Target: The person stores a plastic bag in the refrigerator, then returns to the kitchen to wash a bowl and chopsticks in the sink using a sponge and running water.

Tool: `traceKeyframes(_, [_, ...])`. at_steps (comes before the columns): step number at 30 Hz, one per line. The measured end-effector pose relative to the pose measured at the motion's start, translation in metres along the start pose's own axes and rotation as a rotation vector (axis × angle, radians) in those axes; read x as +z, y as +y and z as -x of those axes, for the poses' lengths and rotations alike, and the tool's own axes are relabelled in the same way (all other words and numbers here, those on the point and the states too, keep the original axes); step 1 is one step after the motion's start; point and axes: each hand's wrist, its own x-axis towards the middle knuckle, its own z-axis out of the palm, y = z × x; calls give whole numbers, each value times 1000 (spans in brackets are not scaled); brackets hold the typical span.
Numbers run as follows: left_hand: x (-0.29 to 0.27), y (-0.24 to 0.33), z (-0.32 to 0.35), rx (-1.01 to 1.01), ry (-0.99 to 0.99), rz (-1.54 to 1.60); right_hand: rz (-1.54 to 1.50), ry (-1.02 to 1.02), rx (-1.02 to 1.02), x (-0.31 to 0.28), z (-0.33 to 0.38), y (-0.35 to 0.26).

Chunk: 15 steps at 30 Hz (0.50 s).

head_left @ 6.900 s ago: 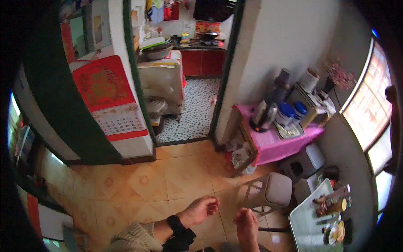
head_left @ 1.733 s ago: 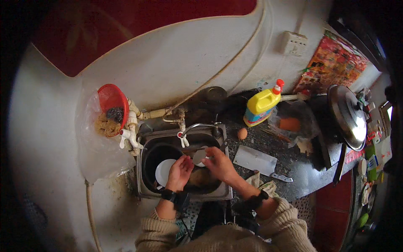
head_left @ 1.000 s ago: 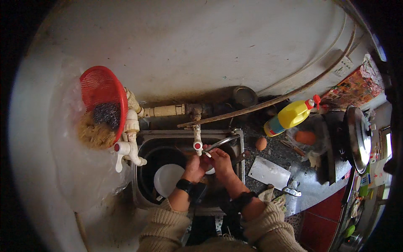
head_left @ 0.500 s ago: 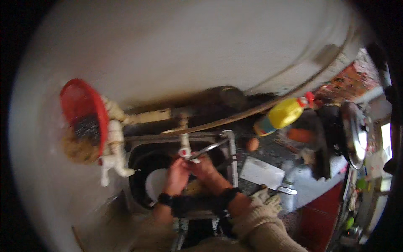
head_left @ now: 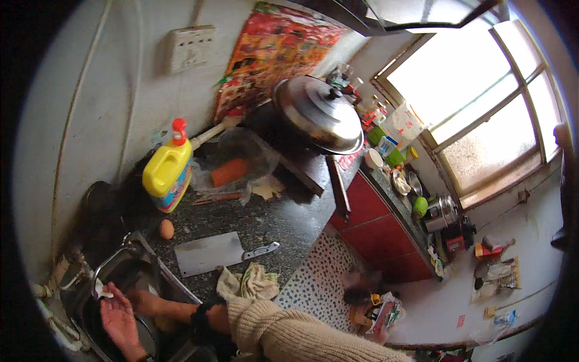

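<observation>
My left hand (head_left: 122, 323) is over the sink (head_left: 171, 279), palm showing and fingers stretched out beside the white tip of the curved metal faucet (head_left: 96, 269). Nothing shows in it. Close to its right, my right hand (head_left: 145, 303) reaches into the basin; its fingers are dim and partly hidden behind the left hand. A cleaver (head_left: 210, 252) lies flat on the dark speckled counter to the right of the sink. Near the sink's far corner rests a brown egg (head_left: 166, 229). A crumpled cloth (head_left: 248, 281) lies at the counter's edge, partly covered by my right sleeve.
A yellow bottle (head_left: 167, 173) with a red cap stands by the wall. Beyond it are a carrot-coloured piece (head_left: 230, 172) in clear plastic and a lidded wok (head_left: 318, 114) with its handle jutting over the counter edge. Red cabinets (head_left: 386, 241) stand farther right.
My view has swung to the right, bringing the stove and window in. My hands have moved from together at the faucet to slightly apart, the left one's fingers now stretched out.
</observation>
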Motion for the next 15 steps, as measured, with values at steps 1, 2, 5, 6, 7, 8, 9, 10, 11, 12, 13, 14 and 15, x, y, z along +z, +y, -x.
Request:
traceKeyframes(1, [7,-2,-3,-5,-8,76,6,1,-77,-2,2,12])
traceKeyframes(2, [3,3,-4,17,-4,160,72,-50,-84,-9,8,0])
traceKeyframes(5, [-13,12,-6,67,97,191,121,-162,-116,-35,37,-39])
traceKeyframes(6, [-20,15,-8,76,138,205,145,-120,-132,-42,45,-40])
traceKeyframes(7, [-41,24,-10,14,16,160,168,-81,-149,-46,55,-40])
traceKeyframes(8, [-43,29,-4,45,60,153,232,-63,-153,-51,64,-44])
traceKeyframes(9, [-38,32,1,64,102,143,296,-32,-149,-58,74,-49])
traceKeyframes(10, [-38,36,4,92,141,140,411,-15,-131,-68,88,-66])
traceKeyframes(11, [-35,34,6,99,71,131,525,10,-112,-79,99,-77])
traceKeyframes(12, [-32,31,6,169,178,149,600,6,-154,-87,105,-76])
traceKeyframes(13, [0,17,5,229,285,163,673,12,-189,-97,110,-70])
traceKeyframes(14, [21,7,8,302,389,179,746,12,-233,-104,115,-65])
traceKeyframes(15, [23,2,7,342,388,207,835,-16,-261,-109,118,-56])
